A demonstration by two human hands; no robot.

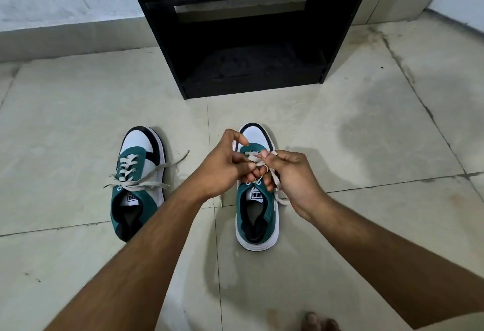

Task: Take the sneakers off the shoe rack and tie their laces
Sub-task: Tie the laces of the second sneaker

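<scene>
In the centre of the frame, on the pale tiled floor [340,126], the right-hand sneaker [258,212] stands toe-away from the camera, and both hands meet directly over its lace rows. The left hand [222,163] is curled, fingers pinching a stretch of the off-white lace [277,186], while the right hand [290,173] is likewise clenched on the lace, thumb pressing a strand near the upper eyelets; a loose end trails down the shoe's right side. The lace is flat, soft and limp, so it will likely slip unless pinched firmly near the knot, and loops should be held close to the tongue rather than by the tips. The shoe itself looks light and may shift when the lace is pulled tight. At the left of the frame, well apart from both hands, the other sneaker [138,181] sits with its lace [146,181] splayed sideways; whether it is knotted cannot be told. The black shoe rack [248,29] stands at top centre.
</scene>
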